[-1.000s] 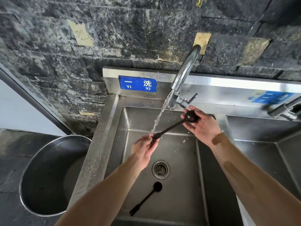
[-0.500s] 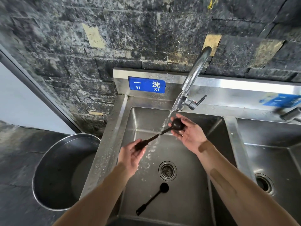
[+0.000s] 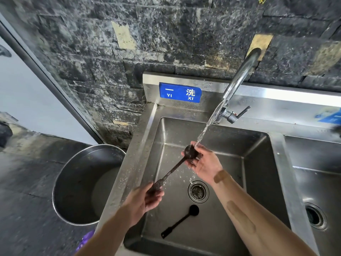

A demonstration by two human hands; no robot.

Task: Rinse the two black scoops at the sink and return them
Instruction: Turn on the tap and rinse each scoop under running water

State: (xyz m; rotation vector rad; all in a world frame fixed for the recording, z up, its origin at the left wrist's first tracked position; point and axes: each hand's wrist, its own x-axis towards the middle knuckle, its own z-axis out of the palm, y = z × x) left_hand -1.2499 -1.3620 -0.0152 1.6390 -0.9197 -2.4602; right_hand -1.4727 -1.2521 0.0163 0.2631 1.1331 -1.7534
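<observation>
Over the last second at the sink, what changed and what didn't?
The held scoop slid leftward: the stream first struck its handle, now its bowl. Left hand still grips the handle end; right hand still cradles the bowl. The second scoop stays on the sink floor near the drain, tap still running.

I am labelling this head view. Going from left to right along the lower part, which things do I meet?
Round steel pot → left hand → black scoop lying in the basin → round steel drain → second basin's drain.
</observation>
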